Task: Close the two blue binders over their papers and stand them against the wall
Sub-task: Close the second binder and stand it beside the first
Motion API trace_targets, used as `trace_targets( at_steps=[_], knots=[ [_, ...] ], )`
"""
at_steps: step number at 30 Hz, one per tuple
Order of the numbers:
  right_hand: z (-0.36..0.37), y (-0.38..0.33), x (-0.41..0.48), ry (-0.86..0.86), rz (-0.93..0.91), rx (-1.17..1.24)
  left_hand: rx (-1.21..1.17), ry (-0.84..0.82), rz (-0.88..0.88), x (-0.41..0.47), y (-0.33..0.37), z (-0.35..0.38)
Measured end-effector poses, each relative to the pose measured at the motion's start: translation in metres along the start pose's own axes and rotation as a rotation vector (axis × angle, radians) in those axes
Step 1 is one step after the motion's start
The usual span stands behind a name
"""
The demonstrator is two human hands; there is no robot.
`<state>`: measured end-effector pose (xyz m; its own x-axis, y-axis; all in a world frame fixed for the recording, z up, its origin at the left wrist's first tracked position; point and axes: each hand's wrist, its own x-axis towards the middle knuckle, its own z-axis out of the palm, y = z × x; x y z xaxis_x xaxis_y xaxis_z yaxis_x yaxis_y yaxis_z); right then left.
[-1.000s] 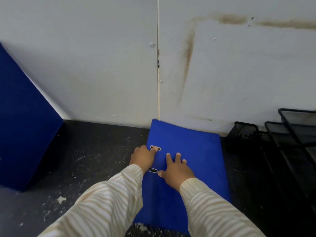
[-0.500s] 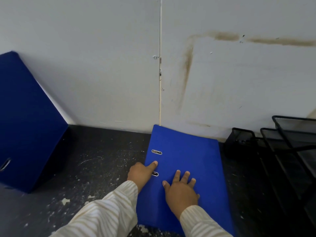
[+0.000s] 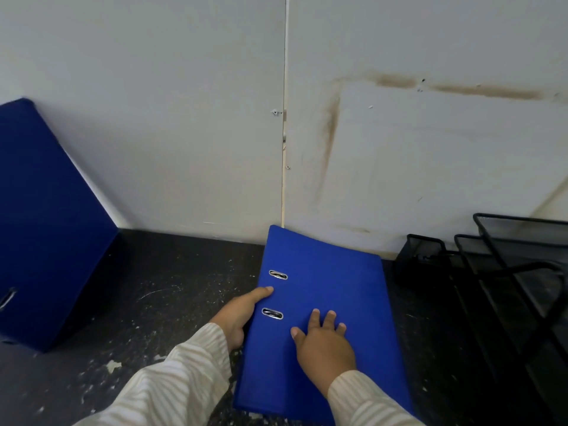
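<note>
A bright blue binder (image 3: 332, 290) lies closed and flat on the dark table, its far corner touching the white wall (image 3: 184, 133). Two metal slots show on its cover near the spine. My left hand (image 3: 238, 315) grips the binder's left spine edge, thumb on top of the cover between the slots. My right hand (image 3: 322, 345) rests flat on the cover with fingers spread. A second, darker blue binder (image 3: 46, 229) stands at the far left, leaning tilted against the wall.
Black wire mesh trays (image 3: 507, 272) stand at the right against the wall, close to the flat binder's right edge. The dark, speckled table top (image 3: 159, 302) stretches between the two binders.
Both hands have slid back toward me along the cover. My left hand went from the upper slot to gripping the spine edge. The view has tilted, showing more of the left binder.
</note>
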<state>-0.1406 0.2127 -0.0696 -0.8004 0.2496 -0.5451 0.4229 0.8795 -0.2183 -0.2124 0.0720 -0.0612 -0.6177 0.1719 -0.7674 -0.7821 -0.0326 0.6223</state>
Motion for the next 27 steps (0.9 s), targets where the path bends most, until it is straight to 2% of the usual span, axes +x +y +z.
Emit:
trace_targets(
  at_steps=[5,10,19,23,27],
  knots=[
    [-0.017,0.000,-0.023,0.017,-0.112,0.059,-0.062,-0.059,0.122,-0.023,-0.009,0.003],
    [-0.032,-0.014,-0.057,0.032,-0.246,0.136,-0.141,0.006,0.276,-0.060,-0.010,0.012],
    [-0.053,-0.017,-0.114,0.128,-0.460,0.272,-0.190,-0.029,0.616,-0.133,-0.025,0.019],
    [-0.054,-0.009,-0.141,0.155,-0.581,0.343,-0.115,-0.079,0.831,-0.156,-0.044,0.021],
    [-0.049,-0.002,-0.147,0.218,-0.627,0.458,-0.011,-0.170,0.968,-0.166,-0.054,0.023]
  ],
)
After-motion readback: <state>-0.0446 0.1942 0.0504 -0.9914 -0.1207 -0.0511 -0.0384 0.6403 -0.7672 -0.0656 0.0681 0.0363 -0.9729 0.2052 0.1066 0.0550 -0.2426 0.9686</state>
